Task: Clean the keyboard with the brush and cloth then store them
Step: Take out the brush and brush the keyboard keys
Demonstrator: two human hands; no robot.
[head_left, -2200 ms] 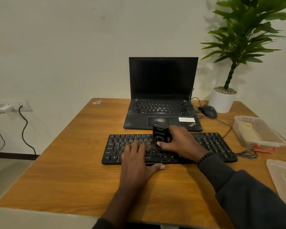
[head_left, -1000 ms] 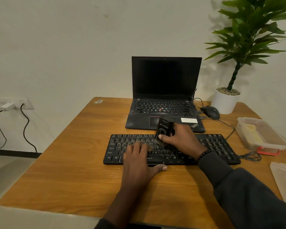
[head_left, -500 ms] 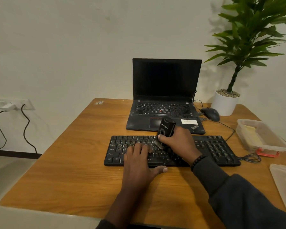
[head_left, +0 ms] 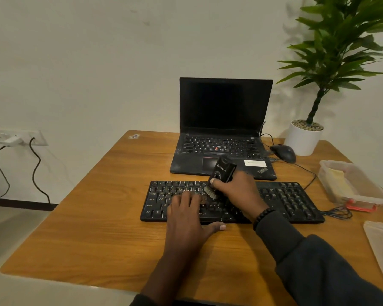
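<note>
Right hand [head_left: 237,191], grip closed on the brush [head_left: 221,173], has tilted its bristles onto the keyboard [head_left: 285,199]; flat, empty left hand [head_left: 186,215] still steadies it. Brushing continues.

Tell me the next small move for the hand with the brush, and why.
Probably sweep the black brush rightward along the key rows. The right hand grips it tilted, bristles touching the middle of the black wired keyboard, while the left hand lies flat on the keys, steadying it. The keyboard's right part lies uncovered ahead.
</note>
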